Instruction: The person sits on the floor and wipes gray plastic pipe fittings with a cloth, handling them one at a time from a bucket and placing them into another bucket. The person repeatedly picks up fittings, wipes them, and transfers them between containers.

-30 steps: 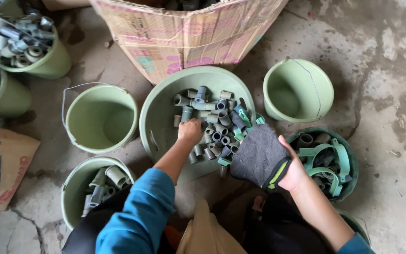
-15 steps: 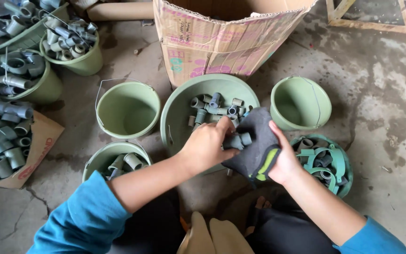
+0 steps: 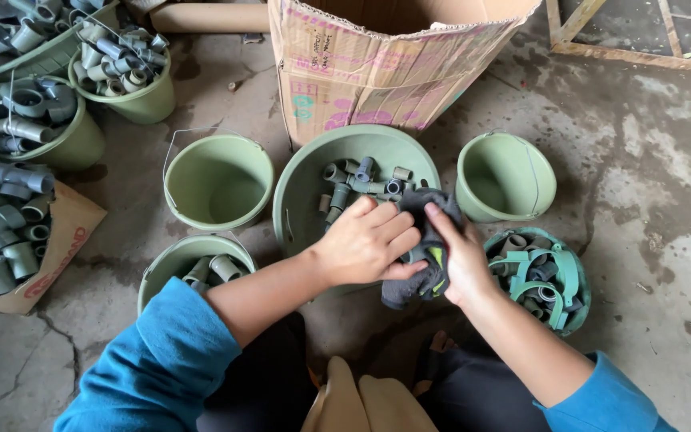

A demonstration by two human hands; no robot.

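Head view, looking down: both hands meet over a dark grey cloth [image 3: 427, 264] with a yellow-green patch. The left hand [image 3: 365, 242] lies on top of it with the fingers bent and closed on its upper edge. The right hand [image 3: 464, 258] cups the cloth from the other side, fingers spread along its back and thumb hidden behind the fabric, so both hands grip the same piece. The cloth hangs bunched between the palms, its lower end loose below them.

Just beyond the fingertips sits a wide green basin [image 3: 305, 172] with grey pipe fittings [image 3: 359, 180] piled at its far side; the cloth overlaps its near rim. Beside the right hand, on its outer side, is a small green bucket of fittings and green straps [image 3: 544, 276], and past that an empty green bucket [image 3: 507, 174]. On the outer side of the left hand stands another empty bucket [image 3: 217, 182], and under the left forearm a bucket [image 3: 171, 262] with a few fittings. Beyond the basin rises a cardboard box [image 3: 377, 60]. Far out to the left hand's side are more buckets of fittings [image 3: 125, 68].
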